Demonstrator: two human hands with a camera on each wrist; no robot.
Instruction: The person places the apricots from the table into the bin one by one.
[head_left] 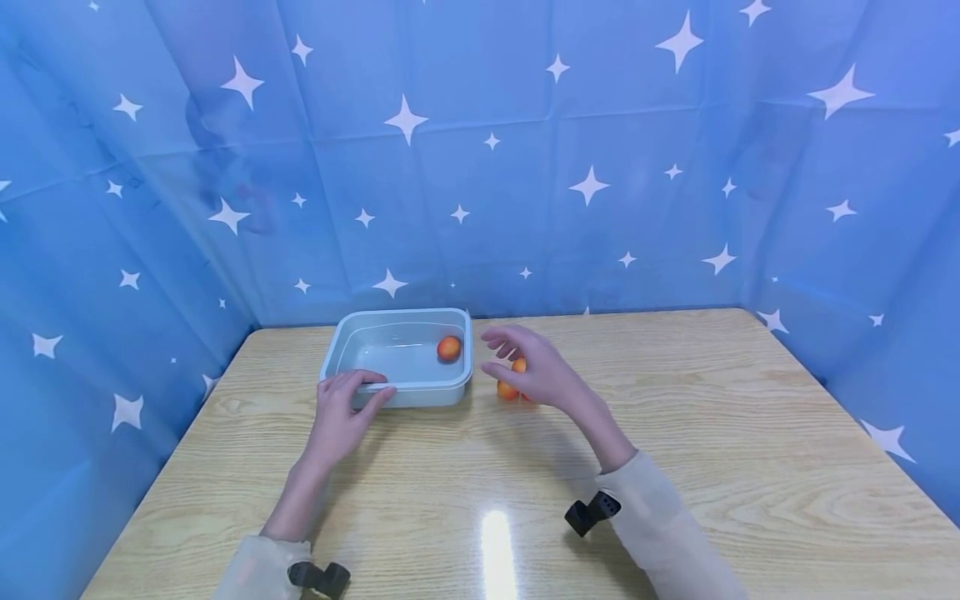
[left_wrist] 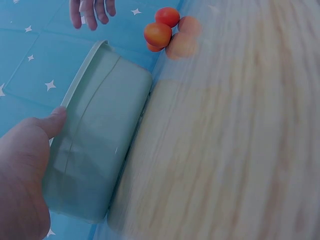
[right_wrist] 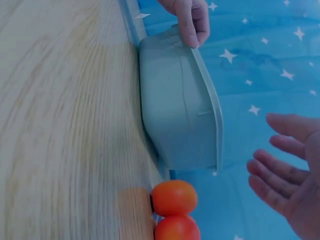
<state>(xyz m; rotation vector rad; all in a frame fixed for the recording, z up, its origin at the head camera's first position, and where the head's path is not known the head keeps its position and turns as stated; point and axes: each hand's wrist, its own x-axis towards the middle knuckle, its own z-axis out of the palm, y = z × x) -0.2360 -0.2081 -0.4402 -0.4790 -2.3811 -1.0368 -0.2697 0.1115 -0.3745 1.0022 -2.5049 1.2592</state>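
A light blue-grey plastic basin (head_left: 427, 397) stands at the back left of the table. Its front left rim is held by my left hand (head_left: 339, 421), fingers over the edge and thumb at the front. One round orange-red fruit (head_left: 448, 349) lies inside, near the right wall. Just right of the basin, several similar fruits (head_left: 507, 390) sit close together on the table. Over them hovers my right hand (head_left: 542, 371), hiding part of the group in the head view. Its fingers are loosely bent and spread with nothing between them, as the right wrist view also shows.
The wooden table (head_left: 712, 400) stretches to the right and in front of the basin. A blue curtain (head_left: 480, 208) with white stars hangs behind and at both sides. Each sleeve carries a small black wrist device (head_left: 592, 512).
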